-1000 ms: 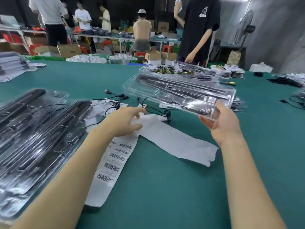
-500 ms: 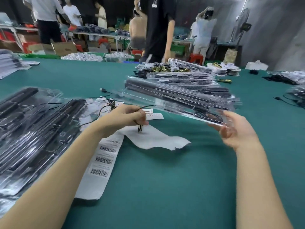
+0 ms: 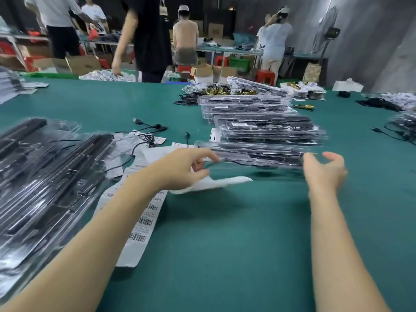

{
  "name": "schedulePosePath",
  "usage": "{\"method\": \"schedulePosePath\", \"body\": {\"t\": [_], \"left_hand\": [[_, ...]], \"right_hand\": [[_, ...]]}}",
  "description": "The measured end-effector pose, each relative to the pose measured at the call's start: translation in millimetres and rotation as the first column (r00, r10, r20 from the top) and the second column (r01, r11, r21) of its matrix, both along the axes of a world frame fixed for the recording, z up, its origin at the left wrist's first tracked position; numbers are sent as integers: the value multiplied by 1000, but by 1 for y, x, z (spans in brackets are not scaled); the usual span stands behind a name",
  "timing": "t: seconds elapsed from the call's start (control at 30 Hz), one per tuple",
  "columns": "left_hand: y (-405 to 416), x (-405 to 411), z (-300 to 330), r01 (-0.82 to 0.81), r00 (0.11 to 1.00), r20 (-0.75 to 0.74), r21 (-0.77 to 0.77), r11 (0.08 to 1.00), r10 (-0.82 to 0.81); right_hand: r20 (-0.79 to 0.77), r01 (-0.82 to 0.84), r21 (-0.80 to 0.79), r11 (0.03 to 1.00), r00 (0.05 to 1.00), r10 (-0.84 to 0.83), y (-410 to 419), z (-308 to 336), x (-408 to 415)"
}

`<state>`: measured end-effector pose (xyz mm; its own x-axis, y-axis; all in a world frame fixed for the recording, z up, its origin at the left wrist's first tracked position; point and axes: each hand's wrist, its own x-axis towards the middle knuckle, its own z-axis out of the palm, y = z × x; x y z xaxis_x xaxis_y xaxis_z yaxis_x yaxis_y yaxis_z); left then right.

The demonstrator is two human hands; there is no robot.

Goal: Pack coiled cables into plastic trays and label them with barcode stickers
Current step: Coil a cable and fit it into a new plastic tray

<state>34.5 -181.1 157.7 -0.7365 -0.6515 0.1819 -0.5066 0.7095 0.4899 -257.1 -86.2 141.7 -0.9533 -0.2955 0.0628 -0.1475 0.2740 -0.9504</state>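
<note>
packing workshop | green table (image 3: 225, 233) | tray stacks (image 3: 258, 113) | cardboard boxes (image 3: 83, 64) | workers

Your left hand (image 3: 182, 170): fingers curled, pinching the near left edge of a clear plastic tray (image 3: 252, 155).
Your right hand (image 3: 324, 171): at the tray's right end, fingers spread and relaxed; contact is blurred, so you cannot tell if it touches.
Tray: held level just above the green table (image 3: 225, 244), a dark cable inside.
Behind it: a stack of filled trays (image 3: 267, 129).
Your left side: more trays (image 3: 45, 176) spread out, loose cables (image 3: 146, 136) beyond them.
Under your left forearm: a barcode sticker strip (image 3: 144, 224) lying flat.
Background: people stand at other tables.
</note>
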Motion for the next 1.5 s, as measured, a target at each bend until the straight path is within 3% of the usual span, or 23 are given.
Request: {"method": "schedulePosePath", "body": {"t": [0.1,0.17,0.23,0.3,0.37,0.43,0.57,0.63,0.8,1.03,1.17,1.3,1.4,1.5], "left_hand": [[-1,-1,-5,10,997,74,-49,999,-7],[0,-4,-8,-20,1000,6,-86,996,20],[1,-9,-12,-60,989,-138,-98,993,46],[2,-12,-14,-59,977,-209,-125,990,32],[3,-9,-14,-64,968,-248,-139,988,27],[-1,-2,-9,-136,964,-240,-68,988,116],[-13,18,4,-365,930,45,251,897,365],[-14,18,3,-447,895,140,313,838,424],[-6,3,-7,-506,852,109,421,753,512],[-4,4,-6,-444,848,21,574,687,530],[-6,14,4,-357,830,-107,651,670,547],[-4,21,19,-125,845,-343,619,775,410],[0,21,24,2,879,-413,506,863,240],[-2,21,22,65,858,-476,475,878,194]], "right_hand": [[-325,-126,52,991,936,136,-9,-5,21],[-465,-367,45,929,816,344,-15,0,42],[-487,-650,147,745,608,627,-21,3,68],[-428,-807,238,541,413,804,-27,5,88],[-300,-890,228,395,322,898,-31,6,98],[-202,-906,253,340,295,934,-32,8,98],[-231,-818,475,324,239,943,-32,10,98],[-215,-795,530,295,211,954,-33,11,102],[-124,-771,601,211,171,977,-32,13,103],[-240,-746,610,268,149,959,-35,4,113],[-316,-800,465,379,250,915,-37,4,113],[-362,-836,287,468,358,861,-41,3,117],[-500,-822,188,538,392,772,-41,9,118],[-648,-773,100,627,427,631,-42,16,118]]}}
